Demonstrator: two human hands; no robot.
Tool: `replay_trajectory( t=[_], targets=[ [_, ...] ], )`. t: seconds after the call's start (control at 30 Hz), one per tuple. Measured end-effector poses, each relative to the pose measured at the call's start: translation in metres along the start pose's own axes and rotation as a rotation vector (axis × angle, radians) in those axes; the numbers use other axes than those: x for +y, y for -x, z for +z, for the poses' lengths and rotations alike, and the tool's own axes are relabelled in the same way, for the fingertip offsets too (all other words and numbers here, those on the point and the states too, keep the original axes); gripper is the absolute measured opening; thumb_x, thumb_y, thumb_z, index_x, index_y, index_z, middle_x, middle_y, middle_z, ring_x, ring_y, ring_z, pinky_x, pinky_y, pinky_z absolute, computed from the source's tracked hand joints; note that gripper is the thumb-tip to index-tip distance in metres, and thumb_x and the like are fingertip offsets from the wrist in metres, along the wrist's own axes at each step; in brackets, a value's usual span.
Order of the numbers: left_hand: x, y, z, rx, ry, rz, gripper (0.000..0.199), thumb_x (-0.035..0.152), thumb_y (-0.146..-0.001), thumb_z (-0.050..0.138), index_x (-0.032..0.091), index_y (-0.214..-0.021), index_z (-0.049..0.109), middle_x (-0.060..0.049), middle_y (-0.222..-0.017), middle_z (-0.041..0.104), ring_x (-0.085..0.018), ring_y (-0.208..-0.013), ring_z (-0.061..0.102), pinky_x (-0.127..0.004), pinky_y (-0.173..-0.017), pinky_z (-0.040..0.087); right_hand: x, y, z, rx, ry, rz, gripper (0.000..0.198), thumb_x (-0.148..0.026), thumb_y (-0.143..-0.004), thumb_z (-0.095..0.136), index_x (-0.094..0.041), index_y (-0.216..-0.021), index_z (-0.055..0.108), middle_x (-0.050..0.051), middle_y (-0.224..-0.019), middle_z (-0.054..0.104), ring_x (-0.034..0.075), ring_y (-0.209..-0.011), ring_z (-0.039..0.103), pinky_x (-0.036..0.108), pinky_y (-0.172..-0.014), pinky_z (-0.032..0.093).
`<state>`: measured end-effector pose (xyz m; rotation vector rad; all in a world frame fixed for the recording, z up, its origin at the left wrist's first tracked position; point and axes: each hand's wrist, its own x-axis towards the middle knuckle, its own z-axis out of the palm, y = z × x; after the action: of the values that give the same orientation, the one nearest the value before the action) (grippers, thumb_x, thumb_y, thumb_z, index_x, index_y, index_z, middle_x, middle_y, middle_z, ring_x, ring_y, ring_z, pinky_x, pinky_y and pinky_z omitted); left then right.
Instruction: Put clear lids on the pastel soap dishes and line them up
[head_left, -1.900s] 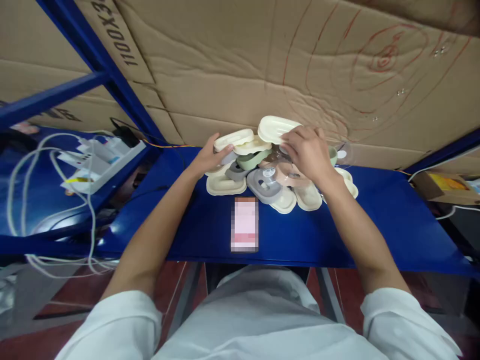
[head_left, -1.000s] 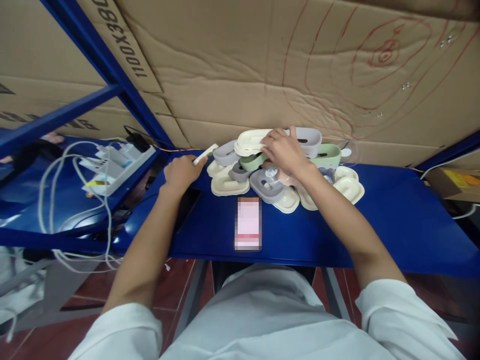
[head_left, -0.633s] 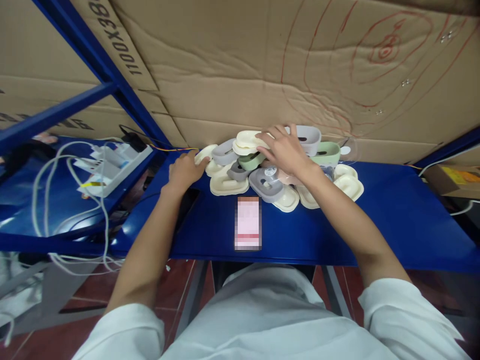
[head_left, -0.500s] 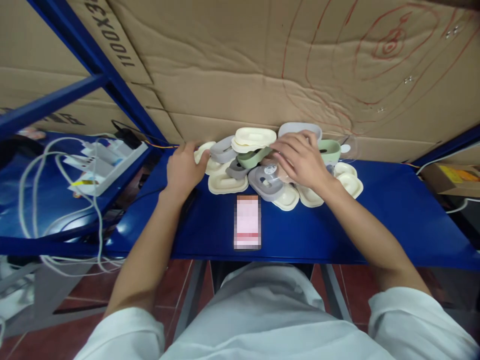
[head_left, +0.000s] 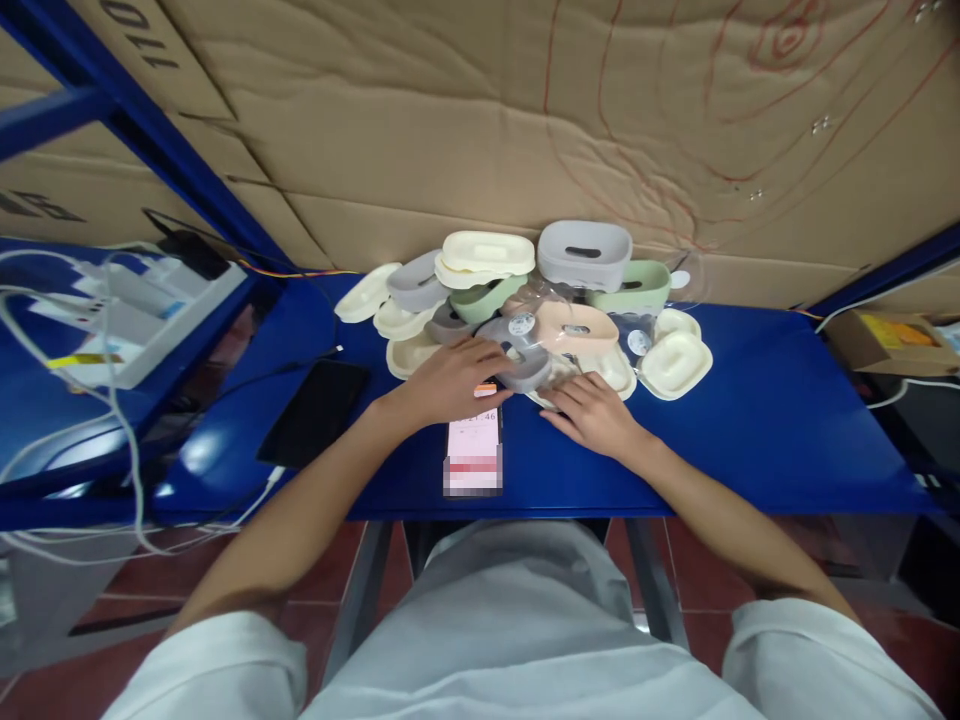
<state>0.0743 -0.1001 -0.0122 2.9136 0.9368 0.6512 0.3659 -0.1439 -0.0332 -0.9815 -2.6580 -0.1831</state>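
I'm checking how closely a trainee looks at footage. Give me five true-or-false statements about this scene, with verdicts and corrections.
1. The left hand partly hides the lit phone from view. True.
2. The right hand is pressed against the cardboard. False: the right hand is at the near edge of the pile of containers.
3. The peach container is nearer the person than the upright gray container at the back. True.
4. The black device is to the right of the lit phone. False: the black device is to its left.
5. The tabletop is blue. True.
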Motion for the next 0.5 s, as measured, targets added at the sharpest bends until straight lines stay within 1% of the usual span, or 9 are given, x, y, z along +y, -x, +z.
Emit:
replay_trajectory(
  t=[0.07, 0.13, 0.23, 0.3, 0.43, 0.5],
  targets=[
    [-0.001, 0.003, 0.0, -0.013, 0.025, -0.008, 0.021, 0.033, -0.102, 0.068, 0.022, -0.119, 0.075, -0.01, -0.122, 0.077, -0.028, -0.113, 0.072, -0.043, -0.102, 0.054, 0.001, 0.001, -0.001, -0.031, -0.039, 0.014, 0.035, -0.035, -0.114, 0.053, -0.014, -0.131, 0.075, 0.012, -0.107, 0.081, 0.027, -0.105, 0.073, 0.041, -0.09, 0.048],
    [0.0, 0.002, 0.001, -0.031, 0.014, -0.01, 0.019, 0.029, -0.105, 0.064, 0.023, -0.119, 0.076, -0.009, -0.122, 0.078, -0.027, -0.114, 0.072, -0.043, -0.102, 0.053, 0.003, 0.004, -0.007, -0.073, -0.102, 0.023, 0.033, -0.032, -0.113, 0.054, -0.014, -0.133, 0.073, 0.013, -0.11, 0.081, 0.028, -0.109, 0.074, 0.042, -0.093, 0.049],
    [0.005, -0.004, 0.001, -0.044, -0.064, -0.002, 0.023, 0.028, -0.111, 0.055, 0.024, -0.119, 0.077, -0.008, -0.12, 0.079, -0.026, -0.113, 0.072, -0.042, -0.1, 0.051, 0.001, 0.013, -0.025, -0.132, -0.228, 0.035, 0.03, -0.028, -0.111, 0.058, -0.018, -0.135, 0.072, 0.014, -0.121, 0.08, 0.029, -0.119, 0.073, 0.046, -0.102, 0.051],
    [0.01, -0.008, 0.0, -0.051, -0.126, 0.003, 0.025, 0.028, -0.112, 0.053, 0.023, -0.119, 0.076, -0.009, -0.118, 0.079, -0.027, -0.112, 0.072, -0.042, -0.098, 0.05, -0.004, 0.022, -0.039, -0.171, -0.293, 0.057, 0.03, -0.025, -0.109, 0.06, -0.021, -0.136, 0.071, 0.014, -0.126, 0.079, 0.029, -0.121, 0.073, 0.049, -0.106, 0.051],
    [0.022, -0.016, -0.002, -0.058, -0.211, -0.001, 0.025, 0.02, -0.111, 0.051, 0.021, -0.113, 0.076, -0.009, -0.114, 0.079, -0.027, -0.107, 0.073, -0.041, -0.092, 0.05, -0.019, 0.05, -0.061, -0.255, -0.392, 0.113, 0.029, -0.024, -0.109, 0.058, -0.026, -0.134, 0.072, 0.011, -0.125, 0.08, 0.027, -0.115, 0.075, 0.052, -0.108, 0.051],
    [0.028, -0.02, -0.003, -0.066, -0.251, 0.006, 0.024, 0.016, -0.109, 0.052, 0.02, -0.11, 0.076, -0.009, -0.111, 0.079, -0.027, -0.105, 0.073, -0.041, -0.09, 0.05, -0.024, 0.065, -0.068, -0.272, -0.422, 0.131, 0.024, -0.027, -0.109, 0.06, -0.028, -0.129, 0.073, 0.009, -0.122, 0.08, 0.026, -0.111, 0.075, 0.052, -0.109, 0.05]
  ],
)
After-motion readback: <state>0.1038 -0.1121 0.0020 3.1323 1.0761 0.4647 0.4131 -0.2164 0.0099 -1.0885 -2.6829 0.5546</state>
